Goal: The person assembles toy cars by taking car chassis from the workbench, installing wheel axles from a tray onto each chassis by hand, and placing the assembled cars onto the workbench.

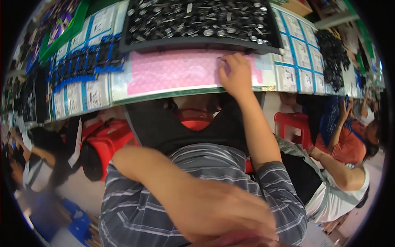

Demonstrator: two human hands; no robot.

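Observation:
My right hand (237,75) rests on a sheet of pink bubble wrap (173,72) at the table's near edge. Its fingers are loosely bent, thumb and forefinger apart, and I see nothing held between them. Just beyond the fingertips stands a large black tray (193,48) heaped with small dark and shiny parts (197,24). My left hand (230,210) is raised high and close in front of me, away from the table. Motion smears it and its fingers are partly hidden, so I cannot make out whether it holds anything.
Black strips with blue edges (88,61) lie left of the wrap, near a green bin (66,33). Printed sheets under blue tape (297,53) and a black pile (332,57) lie right. Red stools (109,142) stand below. Another person (329,181) sits close on the right.

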